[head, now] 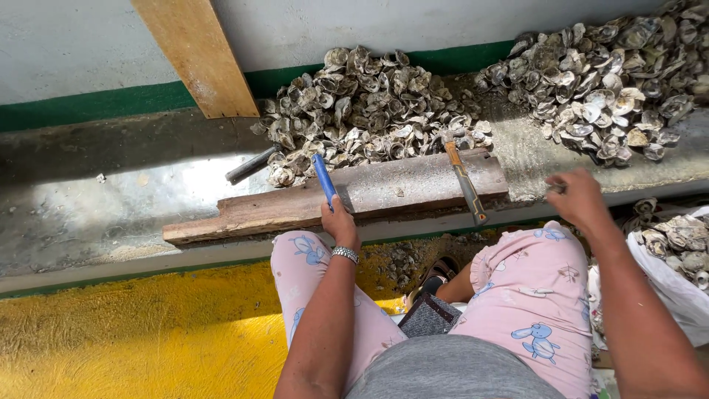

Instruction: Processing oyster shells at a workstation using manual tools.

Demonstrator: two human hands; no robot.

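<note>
My left hand [340,224] grips a blue-handled tool [323,179] that points up toward the wooden plank [399,188] lying on the wet concrete ledge. My right hand [578,199] reaches to the right end of the ledge and pinches a small dark thing, too small to name. A second tool with a wooden and metal handle [464,182] lies across the plank between my hands. Behind the plank is a heap of grey oyster shells [369,118]. A larger shell heap [605,81] sits at the far right.
A dark metal rod [251,165] lies left of the shell heap. A wooden board [198,55] leans on the wall. A white sack with shells [683,251] is at my right knee. The yellow floor [133,332] is below, with sandals [437,275] between my legs.
</note>
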